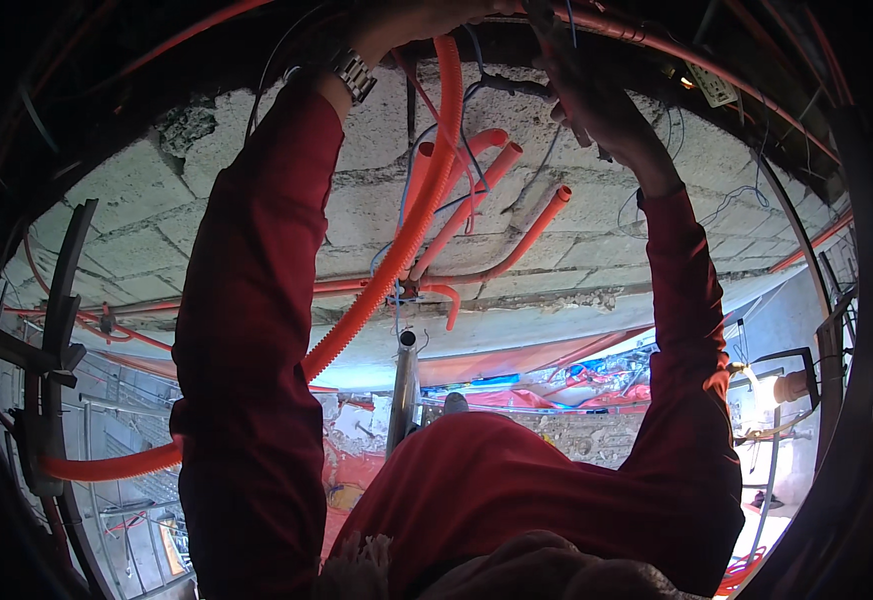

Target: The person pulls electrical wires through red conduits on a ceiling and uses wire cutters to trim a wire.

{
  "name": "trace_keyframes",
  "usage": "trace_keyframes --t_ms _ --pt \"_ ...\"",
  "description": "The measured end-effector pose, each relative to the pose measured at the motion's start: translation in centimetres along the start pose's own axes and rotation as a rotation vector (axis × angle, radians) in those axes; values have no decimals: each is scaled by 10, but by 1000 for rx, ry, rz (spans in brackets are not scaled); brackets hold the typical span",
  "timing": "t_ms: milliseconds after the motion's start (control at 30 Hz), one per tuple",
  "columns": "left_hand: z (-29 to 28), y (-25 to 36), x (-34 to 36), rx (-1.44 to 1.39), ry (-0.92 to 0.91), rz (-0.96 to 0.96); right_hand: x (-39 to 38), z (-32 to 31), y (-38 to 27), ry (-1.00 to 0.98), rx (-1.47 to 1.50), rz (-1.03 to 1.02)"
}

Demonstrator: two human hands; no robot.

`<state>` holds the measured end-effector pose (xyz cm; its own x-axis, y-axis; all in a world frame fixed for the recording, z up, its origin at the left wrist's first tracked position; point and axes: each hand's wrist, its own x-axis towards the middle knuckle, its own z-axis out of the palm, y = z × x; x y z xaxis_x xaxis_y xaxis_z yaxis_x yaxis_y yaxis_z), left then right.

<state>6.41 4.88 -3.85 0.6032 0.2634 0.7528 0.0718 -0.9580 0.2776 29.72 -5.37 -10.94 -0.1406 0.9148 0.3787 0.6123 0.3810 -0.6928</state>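
Note:
Both my arms, in red sleeves, reach up overhead. My left hand (419,22), with a metal-band watch (355,76) at its wrist, is at the top edge, where the upper end of an orange corrugated conduit (435,165) passes close to it. Its fingers run into shadow and out of the picture, so its grip is hidden. To the right, my right hand (602,105) is raised in shadow, its fingers curled around something dark that I cannot make out. A dark cable (512,86) stretches between the two hands.
Several short orange pipe ends (542,225) hang from the rough block ceiling (597,240), with loose thin wires among them. A metal pole (403,390) stands below. Dark metal uprights (57,330) rise at left; a lit work lamp (782,387) is at right.

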Motion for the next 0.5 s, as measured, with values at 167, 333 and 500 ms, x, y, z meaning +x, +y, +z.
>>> trace_keyframes --t_ms 167,333,500 --pt "-4 27 1 73 -85 -132 -1 -5 8 82 -154 -335" --pt "-10 23 -2 22 -113 -170 8 -2 18 79 -117 -403" --pt "-12 47 -1 221 -62 -319 2 6 0 57 -114 -198"
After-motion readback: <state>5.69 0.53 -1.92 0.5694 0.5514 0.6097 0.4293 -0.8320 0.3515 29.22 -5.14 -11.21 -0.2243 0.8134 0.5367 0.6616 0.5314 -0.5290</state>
